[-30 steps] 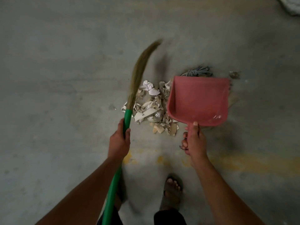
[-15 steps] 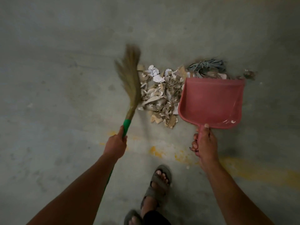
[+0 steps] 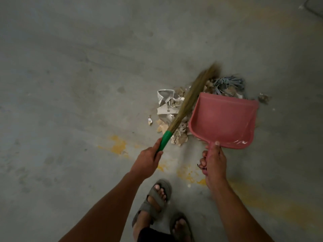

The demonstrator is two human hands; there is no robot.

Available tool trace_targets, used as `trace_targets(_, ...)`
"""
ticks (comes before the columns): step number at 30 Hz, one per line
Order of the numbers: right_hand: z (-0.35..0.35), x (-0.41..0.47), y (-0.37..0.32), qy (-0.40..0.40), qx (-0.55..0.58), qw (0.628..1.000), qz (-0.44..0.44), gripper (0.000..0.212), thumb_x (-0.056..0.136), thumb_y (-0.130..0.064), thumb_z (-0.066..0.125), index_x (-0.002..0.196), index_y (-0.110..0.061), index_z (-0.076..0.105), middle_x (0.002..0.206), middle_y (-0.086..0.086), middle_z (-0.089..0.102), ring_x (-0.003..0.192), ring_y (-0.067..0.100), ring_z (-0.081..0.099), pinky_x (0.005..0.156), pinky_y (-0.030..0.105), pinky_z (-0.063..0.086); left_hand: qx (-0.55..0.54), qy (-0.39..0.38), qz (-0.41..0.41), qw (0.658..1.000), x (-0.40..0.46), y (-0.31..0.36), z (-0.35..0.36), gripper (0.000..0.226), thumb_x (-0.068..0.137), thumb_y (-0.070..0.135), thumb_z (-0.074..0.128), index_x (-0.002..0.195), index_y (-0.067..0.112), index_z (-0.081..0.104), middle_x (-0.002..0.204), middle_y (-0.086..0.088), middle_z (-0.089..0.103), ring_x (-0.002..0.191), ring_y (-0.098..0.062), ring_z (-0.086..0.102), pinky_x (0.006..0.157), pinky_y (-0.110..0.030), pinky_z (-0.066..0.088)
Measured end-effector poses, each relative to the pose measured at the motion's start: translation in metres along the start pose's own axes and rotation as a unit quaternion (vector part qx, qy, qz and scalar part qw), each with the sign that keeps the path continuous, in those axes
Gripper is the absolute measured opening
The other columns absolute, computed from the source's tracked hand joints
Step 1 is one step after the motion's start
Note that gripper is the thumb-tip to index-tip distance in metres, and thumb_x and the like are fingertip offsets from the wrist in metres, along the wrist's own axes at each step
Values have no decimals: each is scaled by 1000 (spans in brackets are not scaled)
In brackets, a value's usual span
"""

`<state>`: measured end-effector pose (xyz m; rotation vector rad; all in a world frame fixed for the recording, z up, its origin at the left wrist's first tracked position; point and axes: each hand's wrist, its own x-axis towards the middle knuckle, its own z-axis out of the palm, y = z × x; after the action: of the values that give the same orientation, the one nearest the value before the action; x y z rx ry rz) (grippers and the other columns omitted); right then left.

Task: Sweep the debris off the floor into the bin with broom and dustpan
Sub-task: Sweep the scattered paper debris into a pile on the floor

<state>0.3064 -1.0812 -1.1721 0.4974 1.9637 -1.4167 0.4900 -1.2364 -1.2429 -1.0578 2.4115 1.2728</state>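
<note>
Left hand (image 3: 148, 159) grips my broom (image 3: 188, 100); right hand (image 3: 213, 159) clamps my dustpan (image 3: 222, 119) handle.
Pan's empty and seems lifted, so I could push debris (image 3: 167, 109) underneath it.

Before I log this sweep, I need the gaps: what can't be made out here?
- Head view: the broom tip is motion-blurred.
- Debris beside and beyond the dustpan is partly hidden by both.
- Dustpan handle is covered by the right hand.
- Broom handle is hidden below the left hand.
- No bin is in frame.
</note>
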Motion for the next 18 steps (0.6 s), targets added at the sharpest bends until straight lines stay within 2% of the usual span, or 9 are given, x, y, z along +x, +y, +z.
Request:
trace_targets(3, -15, -2, -4, 2, -1, 1000, -5, 46, 109, -57, 44, 104, -15, 62, 69, -1, 53, 44, 10, 42, 39, 19, 25, -3, -11, 16, 1000, -15, 12, 9, 63, 110, 42, 42, 168, 32, 20, 91, -6, 62, 80, -23, 60, 73, -39, 50)
trace_targets(8, -48, -15, -11, -8, -3, 1000, -6, 45, 109, -56, 43, 100, -17, 61, 72, 0, 53, 44, 10, 43, 41, 20, 26, 6, -10, 27, 1000, -45, 34, 16, 62, 110, 41, 43, 167, 33, 20, 92, -4, 61, 79, -18, 59, 72, -34, 47)
trace_targets(12, -73, -25, -18, -18, -5, 1000, -13, 45, 110, -55, 43, 101, -14, 61, 74, 0, 54, 44, 10, 43, 38, 20, 26, -24, 53, 8, 998, -73, 53, 19, 60, 111, 38, 48, 166, 33, 25, 88, 0, 62, 76, -16, 60, 70, -29, 44)
trace_targets(18, -105, -32, -28, -50, -11, 998, -34, 46, 109, -57, 44, 100, -14, 60, 74, 3, 54, 42, 10, 42, 36, 20, 29, -96, 151, -105, 978, -103, 60, 25, 57, 110, 40, 47, 164, 41, 27, 85, 0, 69, 70, -13, 65, 66, -36, 56)
